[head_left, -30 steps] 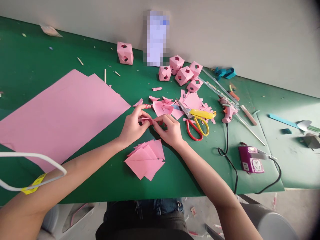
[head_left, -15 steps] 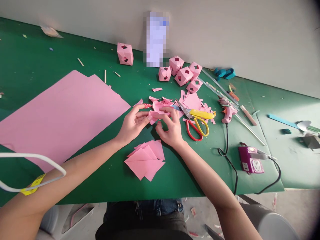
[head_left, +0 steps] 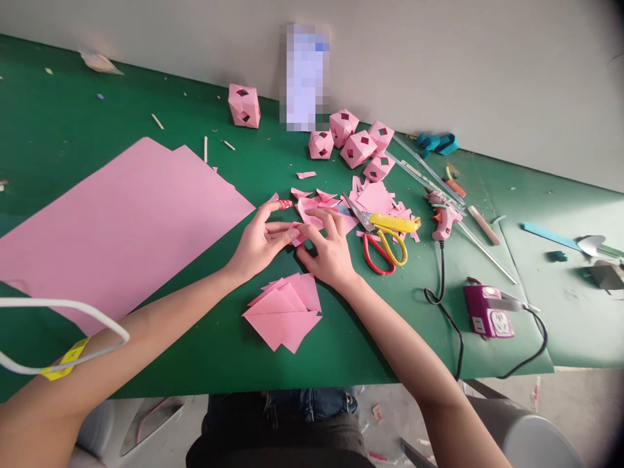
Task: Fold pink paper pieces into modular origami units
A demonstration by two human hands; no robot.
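A small folded piece of pink paper (head_left: 298, 239) is pinched between the thumb and fingers of my left hand (head_left: 259, 244), which has a red and white wrap on one fingertip. My right hand (head_left: 331, 250) meets it from the other side, its index finger and thumb around the paper's right end. The fingers partly hide the fold. Just beyond lie curled pink paper pieces (head_left: 311, 207) and scissors (head_left: 383, 244) with one red and one yellow handle, beside a yellow utility knife (head_left: 396, 223). Nearer to me, a fanned stack of pink paper squares (head_left: 283, 315) rests on the green table (head_left: 195, 370).
Large pink sheets (head_left: 127, 227) cover the left side. Several pink paper polyhedrons (head_left: 358, 148) sit near the wall, with another (head_left: 244, 106) further left. To the right are a pink glue gun (head_left: 444, 221), a purple power adapter (head_left: 489, 311) and cords. A white bar (head_left: 73, 303) crosses above my left forearm.
My right hand drew its fingers apart from the paper, then came back left and closed on its right end. My left hand kept its hold on the paper.
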